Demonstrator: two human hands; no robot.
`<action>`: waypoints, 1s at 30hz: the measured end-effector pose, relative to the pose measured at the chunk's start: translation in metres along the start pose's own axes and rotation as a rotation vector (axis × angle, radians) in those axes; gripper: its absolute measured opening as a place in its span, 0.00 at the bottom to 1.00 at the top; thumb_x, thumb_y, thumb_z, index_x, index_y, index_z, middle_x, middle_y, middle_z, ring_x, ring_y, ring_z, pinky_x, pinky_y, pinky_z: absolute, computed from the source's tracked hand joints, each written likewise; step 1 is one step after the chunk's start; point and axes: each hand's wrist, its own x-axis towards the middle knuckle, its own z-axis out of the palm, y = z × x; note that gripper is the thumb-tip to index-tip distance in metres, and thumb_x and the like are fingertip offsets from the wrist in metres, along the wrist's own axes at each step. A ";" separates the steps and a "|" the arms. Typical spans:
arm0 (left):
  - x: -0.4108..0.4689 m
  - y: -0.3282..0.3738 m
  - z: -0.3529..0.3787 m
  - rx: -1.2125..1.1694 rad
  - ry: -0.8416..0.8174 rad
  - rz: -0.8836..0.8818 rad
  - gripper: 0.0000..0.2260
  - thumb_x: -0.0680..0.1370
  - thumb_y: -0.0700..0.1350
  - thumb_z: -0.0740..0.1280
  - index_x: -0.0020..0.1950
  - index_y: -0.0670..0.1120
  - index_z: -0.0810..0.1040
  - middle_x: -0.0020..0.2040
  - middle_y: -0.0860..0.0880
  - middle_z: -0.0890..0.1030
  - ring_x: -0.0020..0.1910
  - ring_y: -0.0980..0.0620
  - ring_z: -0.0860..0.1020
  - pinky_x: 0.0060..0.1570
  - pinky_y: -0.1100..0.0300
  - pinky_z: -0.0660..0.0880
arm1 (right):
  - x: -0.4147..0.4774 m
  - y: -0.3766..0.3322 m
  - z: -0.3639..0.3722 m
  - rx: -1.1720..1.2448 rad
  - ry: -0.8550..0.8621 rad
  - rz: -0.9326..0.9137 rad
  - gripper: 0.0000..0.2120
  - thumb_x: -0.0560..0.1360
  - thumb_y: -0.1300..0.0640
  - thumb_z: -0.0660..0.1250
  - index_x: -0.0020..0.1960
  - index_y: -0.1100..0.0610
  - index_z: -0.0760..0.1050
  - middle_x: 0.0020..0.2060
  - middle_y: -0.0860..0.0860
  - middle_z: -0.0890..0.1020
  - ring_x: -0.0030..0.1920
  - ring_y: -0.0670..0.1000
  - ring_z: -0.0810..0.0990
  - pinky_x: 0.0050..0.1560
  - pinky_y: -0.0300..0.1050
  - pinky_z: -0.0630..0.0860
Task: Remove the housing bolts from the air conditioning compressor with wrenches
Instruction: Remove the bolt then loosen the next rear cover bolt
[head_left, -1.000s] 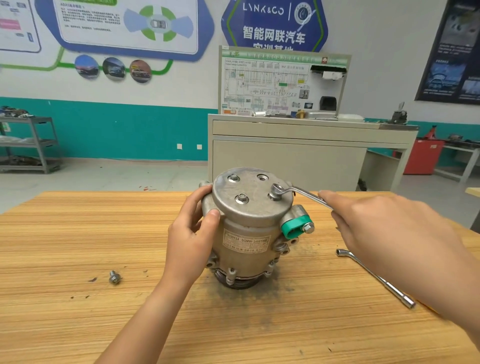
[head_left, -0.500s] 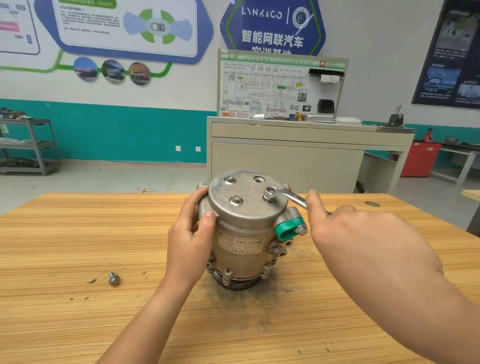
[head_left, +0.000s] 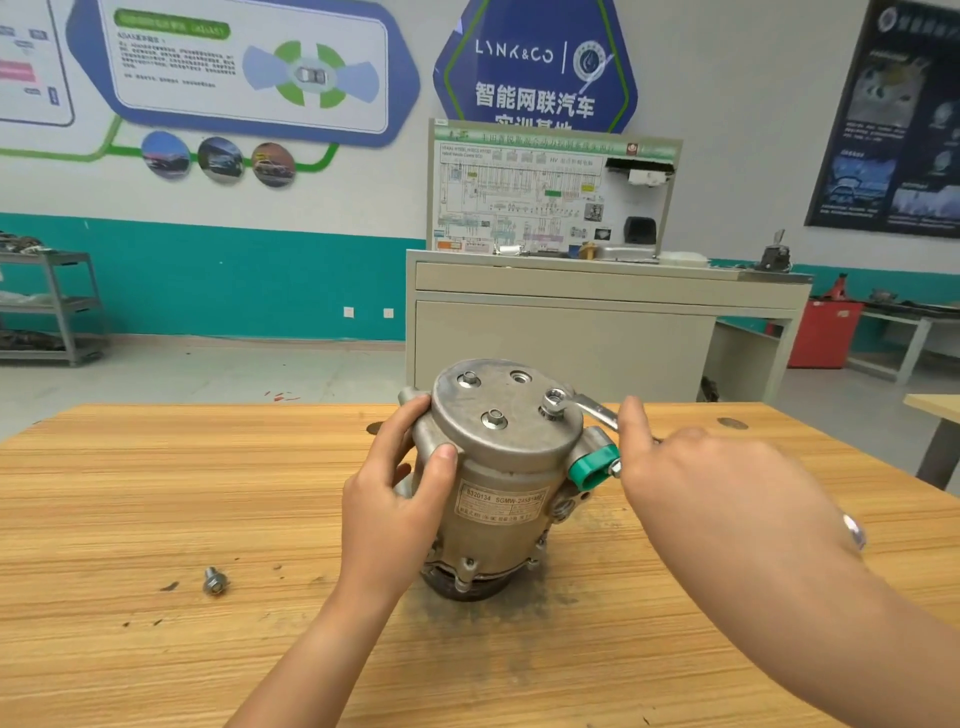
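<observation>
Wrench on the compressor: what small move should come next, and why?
Probably a short swing of the wrench with the right hand: its ring sits on a bolt not yet out, and the left hand braces the compressor.

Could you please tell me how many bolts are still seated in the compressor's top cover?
3: rear-left bolt, front bolt, right bolt inside the wrench ring. The rear hole is empty. None seem hidden.
</observation>
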 end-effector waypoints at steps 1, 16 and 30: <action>0.000 0.000 0.001 0.004 0.002 -0.002 0.19 0.66 0.61 0.61 0.57 0.67 0.72 0.52 0.77 0.75 0.55 0.74 0.73 0.49 0.72 0.73 | 0.000 -0.001 0.004 -0.057 0.052 0.007 0.26 0.70 0.71 0.43 0.69 0.66 0.55 0.36 0.57 0.68 0.35 0.52 0.73 0.31 0.46 0.68; 0.000 0.004 0.000 -0.017 -0.006 -0.033 0.17 0.69 0.52 0.65 0.56 0.65 0.74 0.52 0.75 0.76 0.56 0.71 0.74 0.52 0.70 0.74 | -0.003 0.015 0.019 -0.330 0.204 0.075 0.25 0.64 0.63 0.71 0.61 0.64 0.72 0.22 0.54 0.66 0.20 0.55 0.74 0.19 0.36 0.59; 0.009 0.009 -0.005 0.017 -0.075 -0.045 0.17 0.69 0.50 0.64 0.56 0.65 0.73 0.49 0.80 0.74 0.54 0.77 0.71 0.48 0.78 0.70 | 0.145 0.038 0.041 -0.022 0.403 -0.343 0.20 0.81 0.54 0.53 0.72 0.54 0.62 0.71 0.50 0.64 0.71 0.50 0.62 0.66 0.48 0.57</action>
